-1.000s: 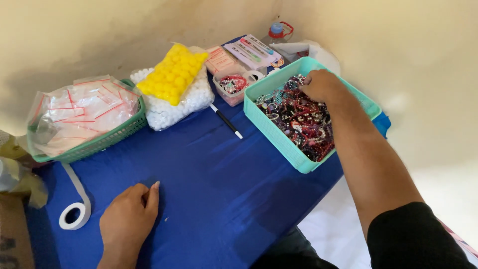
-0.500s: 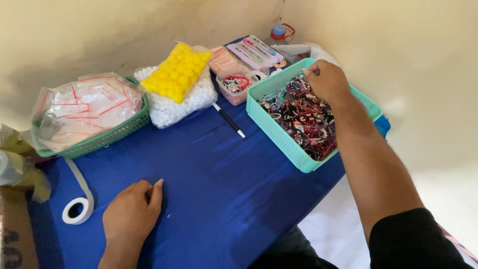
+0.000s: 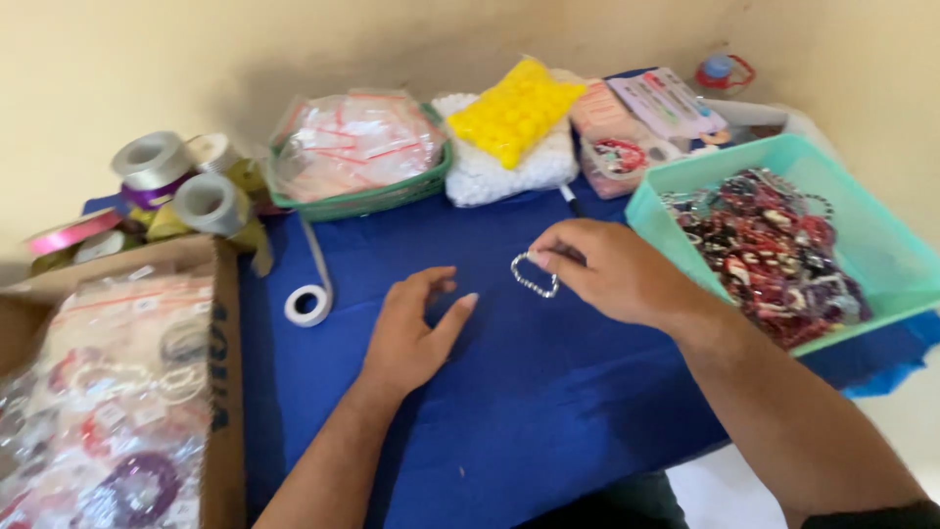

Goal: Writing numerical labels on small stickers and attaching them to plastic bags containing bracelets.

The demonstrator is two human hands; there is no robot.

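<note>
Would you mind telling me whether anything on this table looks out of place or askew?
Mostly tidy. The white tape roll lies with its tail unwound across the blue cloth, and a yellow bag sits tilted atop a white one. Nothing looks spilled or damaged.

Everything sits around the tabletop (image 3: 509,411). On it, near the middle, the left hand (image 3: 409,333) lies flat, and the right hand (image 3: 612,269) is just to its right with a bracelet (image 3: 534,277) between the two. Right of the right hand stands a tray (image 3: 881,245) holding a heap of bracelets (image 3: 774,250). Behind the left hand sits a basket (image 3: 357,201) with plastic bags (image 3: 352,142) in it. Left of the left hand lies a tape roll (image 3: 308,304); further left, a cardboard box (image 3: 220,372) stands at the tabletop's edge.
</note>
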